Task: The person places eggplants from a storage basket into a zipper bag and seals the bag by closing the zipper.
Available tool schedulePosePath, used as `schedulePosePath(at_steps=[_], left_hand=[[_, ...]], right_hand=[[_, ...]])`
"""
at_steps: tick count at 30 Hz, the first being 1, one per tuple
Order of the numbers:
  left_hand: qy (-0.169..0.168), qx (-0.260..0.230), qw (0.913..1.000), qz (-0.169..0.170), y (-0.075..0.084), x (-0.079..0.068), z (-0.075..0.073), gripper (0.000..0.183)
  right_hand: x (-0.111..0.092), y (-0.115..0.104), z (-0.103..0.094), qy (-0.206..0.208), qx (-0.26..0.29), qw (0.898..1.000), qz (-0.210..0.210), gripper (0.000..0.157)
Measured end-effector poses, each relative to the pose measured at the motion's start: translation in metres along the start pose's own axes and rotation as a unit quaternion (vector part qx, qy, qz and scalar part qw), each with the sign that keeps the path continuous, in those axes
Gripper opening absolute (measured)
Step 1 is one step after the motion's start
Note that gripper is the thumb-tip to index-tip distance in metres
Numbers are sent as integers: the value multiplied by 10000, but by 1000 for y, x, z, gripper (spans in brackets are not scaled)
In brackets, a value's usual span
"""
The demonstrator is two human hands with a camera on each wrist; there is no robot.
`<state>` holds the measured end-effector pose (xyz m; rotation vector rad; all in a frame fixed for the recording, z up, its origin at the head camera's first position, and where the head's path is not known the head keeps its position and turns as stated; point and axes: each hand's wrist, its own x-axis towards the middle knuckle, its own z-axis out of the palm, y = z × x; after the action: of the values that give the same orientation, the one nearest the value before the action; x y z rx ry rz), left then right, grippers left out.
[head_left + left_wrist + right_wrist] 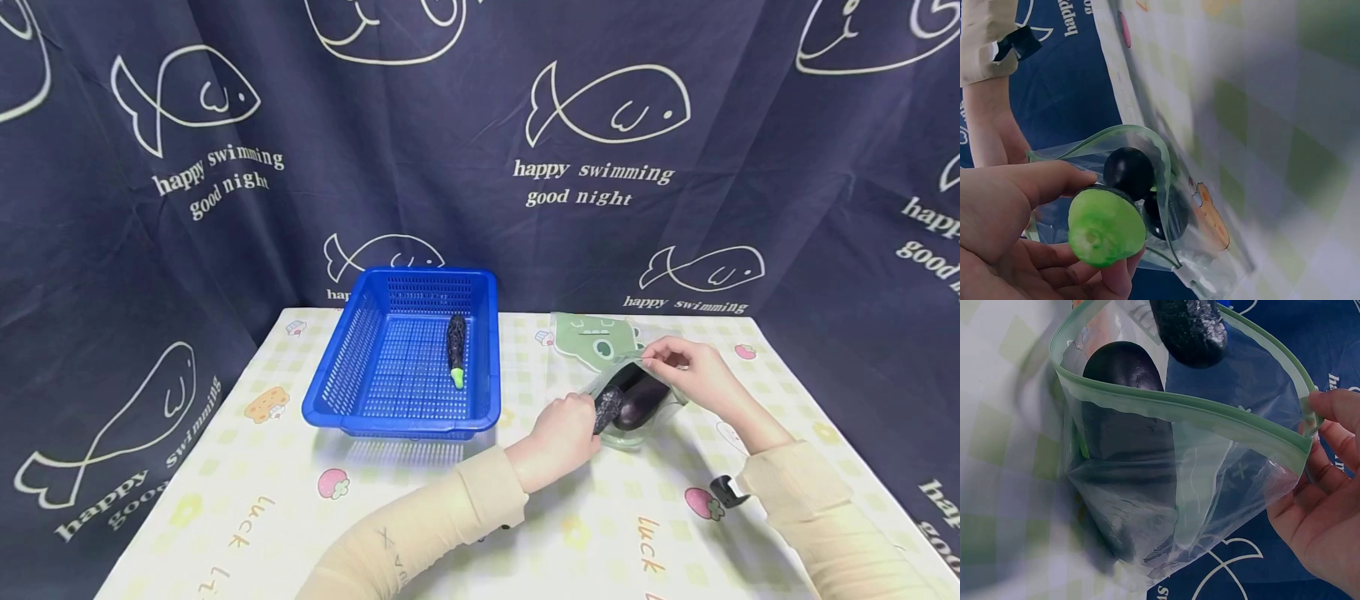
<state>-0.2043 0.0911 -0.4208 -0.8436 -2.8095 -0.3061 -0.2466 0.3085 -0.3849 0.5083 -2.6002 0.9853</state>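
Observation:
My left hand [564, 429] grips a dark, wrinkled eggplant [607, 407] by its green stem end [1107, 226]; its dark tip hangs at the mouth of a clear zip bag [1210, 415]. Thumb and fingers of my right hand [1329, 481] pinch the corner of the bag's green rim, which stands wide apart. Inside the bag lies a smooth, dark purple eggplant [645, 402]. Two dark rounded ends show through the bag's mouth in the left wrist view, one of them a glossy eggplant end [1129, 173]. Another dark eggplant [456, 346] with a green tip lies in the blue basket [318, 406].
The basket stands on the left half of a table with a checked cloth [420, 533]. A green cartoon print [600, 340] shows on the bag's far side. Behind the table hangs a dark blue curtain [465, 192] with fish drawings.

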Motion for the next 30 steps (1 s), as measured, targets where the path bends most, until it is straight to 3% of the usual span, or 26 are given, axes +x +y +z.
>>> schedulePosePath(at_steps=[9,17,25,30], left_hand=[[-82,72,9999,-17,10,-2,2,33],[159,488,9985,172,19,1,9,34],[-50,733,9972,125,28,9,13,37],[13,1045,9941,287,34,14,17,35]], right_hand=[[-1,0,-1,-23,-33,10000,38,7],[-1,-4,-3,-44,-30,9998,-199,7],[0,-4,-1,-73,-11,9998,-177,7],[1,-3,0,-76,-14,9998,-158,6]])
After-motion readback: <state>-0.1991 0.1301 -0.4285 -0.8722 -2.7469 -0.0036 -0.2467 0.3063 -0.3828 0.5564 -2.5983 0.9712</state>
